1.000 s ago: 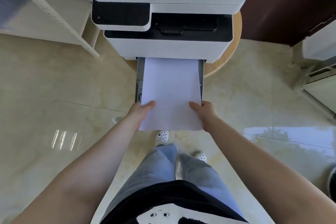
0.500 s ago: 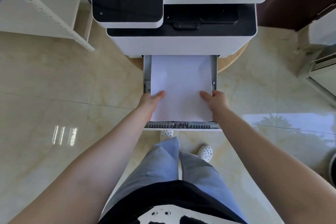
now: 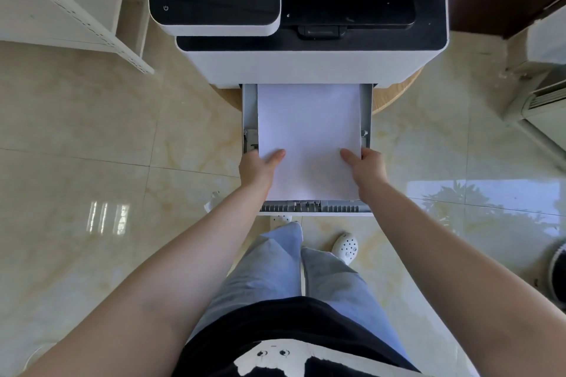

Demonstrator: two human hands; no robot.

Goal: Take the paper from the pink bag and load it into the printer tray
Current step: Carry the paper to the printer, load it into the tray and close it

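A white stack of paper (image 3: 309, 131) lies inside the pulled-out grey printer tray (image 3: 318, 209), which sticks out from under the white and black printer (image 3: 306, 64). My left hand (image 3: 258, 168) grips the paper's left edge, thumb on top. My right hand (image 3: 366, 167) grips the right edge the same way. The paper's near end sits just behind the tray's front rail. The pink bag is not in view.
The printer stands on a round wooden stand (image 3: 398, 95) on a glossy tiled floor. A white metal shelf (image 3: 76, 15) stands at the back left. A white appliance (image 3: 542, 101) sits at the right. My legs and white clogs (image 3: 346, 248) are below the tray.
Both hands have carried the paper forward and down into the tray; its near edge, which overhung the tray front a second ago, now lies inside it. The view has closed in on the printer.
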